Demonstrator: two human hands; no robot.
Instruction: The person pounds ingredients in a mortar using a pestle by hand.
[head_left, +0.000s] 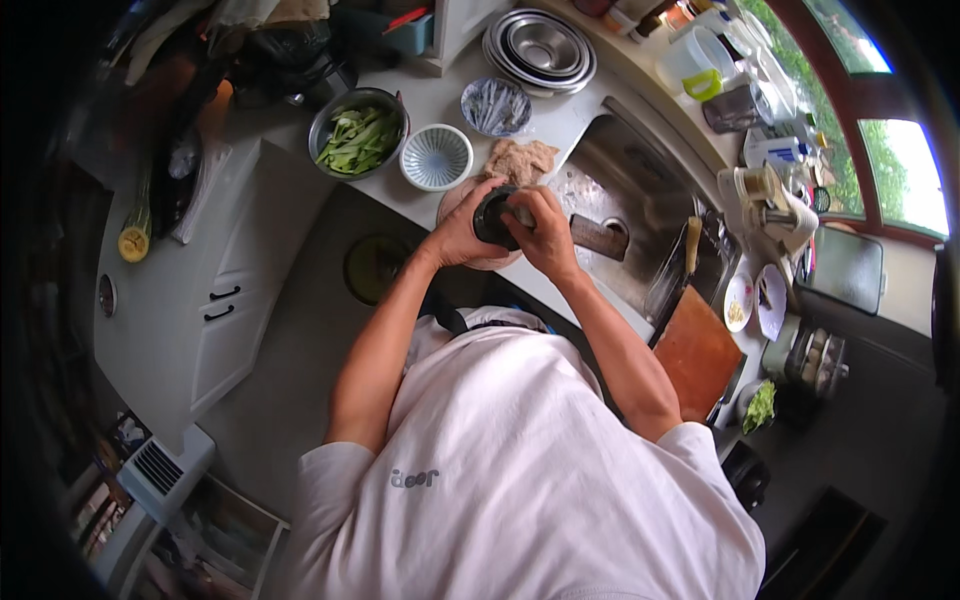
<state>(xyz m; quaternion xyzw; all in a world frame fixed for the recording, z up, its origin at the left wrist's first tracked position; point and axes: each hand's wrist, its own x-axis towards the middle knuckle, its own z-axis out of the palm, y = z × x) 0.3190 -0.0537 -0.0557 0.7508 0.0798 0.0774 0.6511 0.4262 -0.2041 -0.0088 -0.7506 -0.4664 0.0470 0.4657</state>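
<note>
My left hand (456, 236) is wrapped around the side of a small dark round bowl or mortar (491, 217) at the counter's front edge. Into its opening reaches my right hand (541, 229), fingers closed on a pale object (523, 217) that is mostly covered, perhaps a pestle. Beneath the dark vessel lies a round pinkish board or plate (491, 262). A crumpled brownish cloth (520, 160) rests just behind it. Left of my hands stands a ribbed pale bowl (436, 157).
A metal bowl of cut greens (360, 135), a patterned bowl (496, 106) and stacked steel bowls (541, 49) stand behind. On the right is a steel sink (622, 161) with a cleaver (600, 237). A reddish-brown cutting board (699, 355) lies nearer me.
</note>
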